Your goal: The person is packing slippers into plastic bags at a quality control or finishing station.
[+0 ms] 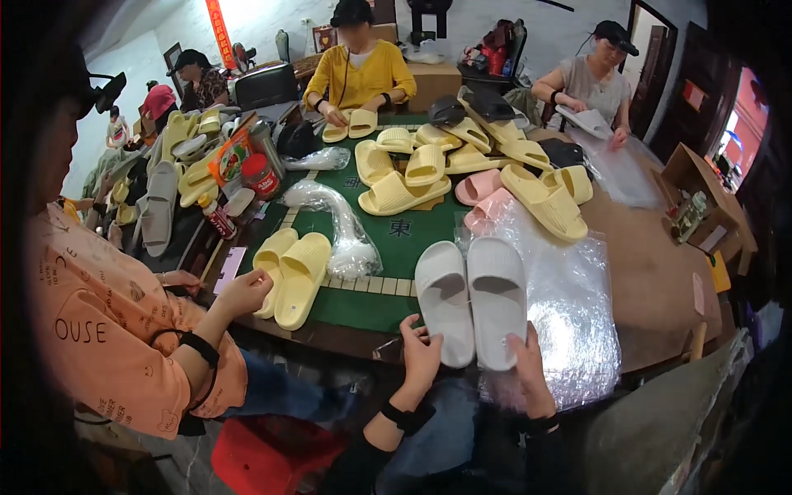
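Note:
A pair of light grey slide slippers lies side by side in front of me, toes pointing away. The thumb of my left hand (pixel 421 356) is over the heel edge of the left grey slipper (pixel 446 318), with the fingers curled at its side. My right hand (pixel 529 365) grips the right grey slipper (pixel 498 322) by the heel's outer edge. Beneath and to the right of the pair spreads a stack of clear plastic bags (pixel 569 322). Just beyond, two pink slippers (pixel 488 216) are partly covered by the clear plastic.
Yellow slippers (pixel 404 194) are heaped across the green table mat (pixel 421 229). At left, a person's hand (pixel 247 293) is beside another yellow pair (pixel 301 280). A wrapped clear bundle (pixel 346 239), a red-lidded jar (pixel 260 175) and a cardboard box (pixel 701 202) stand around. Other people handle slippers across the table.

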`<state>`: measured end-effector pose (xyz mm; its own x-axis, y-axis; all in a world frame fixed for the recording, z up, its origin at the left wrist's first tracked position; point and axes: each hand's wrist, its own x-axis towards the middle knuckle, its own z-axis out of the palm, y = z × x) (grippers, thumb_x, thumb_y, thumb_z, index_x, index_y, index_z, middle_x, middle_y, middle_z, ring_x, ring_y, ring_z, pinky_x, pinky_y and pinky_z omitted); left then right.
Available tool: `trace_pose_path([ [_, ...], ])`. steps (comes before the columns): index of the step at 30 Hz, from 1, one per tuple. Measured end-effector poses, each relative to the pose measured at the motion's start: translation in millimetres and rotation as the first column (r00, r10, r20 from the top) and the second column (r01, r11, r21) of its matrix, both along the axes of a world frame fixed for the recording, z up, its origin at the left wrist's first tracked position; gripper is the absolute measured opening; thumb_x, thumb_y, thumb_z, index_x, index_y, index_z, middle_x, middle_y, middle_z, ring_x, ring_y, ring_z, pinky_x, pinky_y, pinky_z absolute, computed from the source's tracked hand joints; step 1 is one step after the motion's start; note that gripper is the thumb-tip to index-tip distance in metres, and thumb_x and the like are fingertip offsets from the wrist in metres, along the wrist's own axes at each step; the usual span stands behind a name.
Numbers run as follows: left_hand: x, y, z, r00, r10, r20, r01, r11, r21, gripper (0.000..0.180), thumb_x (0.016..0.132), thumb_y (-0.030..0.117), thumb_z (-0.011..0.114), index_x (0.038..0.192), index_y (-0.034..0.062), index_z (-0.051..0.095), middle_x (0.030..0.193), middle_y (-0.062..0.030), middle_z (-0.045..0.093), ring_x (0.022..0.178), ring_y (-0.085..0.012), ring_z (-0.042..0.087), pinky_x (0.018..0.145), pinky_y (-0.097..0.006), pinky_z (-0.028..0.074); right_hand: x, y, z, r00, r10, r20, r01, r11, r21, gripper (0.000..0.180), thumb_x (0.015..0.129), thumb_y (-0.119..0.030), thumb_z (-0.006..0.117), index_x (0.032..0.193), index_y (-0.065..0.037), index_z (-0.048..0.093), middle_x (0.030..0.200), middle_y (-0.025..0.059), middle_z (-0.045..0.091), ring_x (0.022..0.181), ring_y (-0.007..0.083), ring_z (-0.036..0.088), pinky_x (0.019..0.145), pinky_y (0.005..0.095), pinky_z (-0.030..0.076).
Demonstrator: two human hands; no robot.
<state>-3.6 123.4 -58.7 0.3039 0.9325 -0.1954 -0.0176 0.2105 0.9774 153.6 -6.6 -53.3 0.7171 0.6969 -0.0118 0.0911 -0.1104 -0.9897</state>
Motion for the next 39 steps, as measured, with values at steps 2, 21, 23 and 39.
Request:
trace_pose_path([
  [2,-8,10,17,0.996,-0.082,0.027,0.086,0.973,-0.216,0.066,0.078,0.006,0.070,0.131,0.0018,0.032,0.099,-0.0104,0.056,0.078,-0.0130,0.054,0.062,-0.023,0.044,-4,-3,17,0.903,0.057,-0.425,-0.003,0.992,0.125,0.056,0.094,-0.019,0.049,0.141,0.004,0.028,0.131,0.0142,0.047,0.117,0.0225,0.048,0.101,0.0327,0.037],
  [21,36,-67,82,0.853,-0.230,0.469,0.240,0.970,0.039,0.047,0.095,0.009,0.049,0.137,0.0030,0.029,0.113,-0.0096,0.055,0.099,-0.0108,0.053,0.085,-0.025,0.044,18,-71,72,0.853,0.064,-0.518,0.217,0.859,0.464,0.056,0.092,-0.032,0.054,0.131,0.006,0.042,0.121,0.0157,0.055,0.115,0.0267,0.053,0.100,0.0385,0.040],
  [23,56,-77,80,0.814,-0.225,0.536,0.280,0.960,-0.023,0.049,0.097,0.013,0.048,0.139,0.0024,0.025,0.114,-0.0121,0.055,0.099,-0.0128,0.054,0.086,-0.026,0.044,27,-83,67,0.857,-0.100,-0.506,0.352,0.831,0.431,0.042,0.093,-0.030,0.053,0.121,0.001,0.051,0.115,0.0121,0.058,0.110,0.0218,0.055,0.093,0.0359,0.045],
  [39,112,-71,-26,0.886,-0.362,0.290,0.383,0.924,-0.016,0.036,0.098,0.016,0.046,0.128,0.0000,0.037,0.120,-0.0115,0.049,0.113,-0.0160,0.045,0.097,-0.028,0.036,76,-98,40,0.907,-0.382,-0.180,0.402,0.911,0.090,0.044,0.089,-0.008,0.057,0.130,0.004,0.045,0.125,0.0143,0.053,0.113,0.0226,0.052,0.097,0.0326,0.040],
])
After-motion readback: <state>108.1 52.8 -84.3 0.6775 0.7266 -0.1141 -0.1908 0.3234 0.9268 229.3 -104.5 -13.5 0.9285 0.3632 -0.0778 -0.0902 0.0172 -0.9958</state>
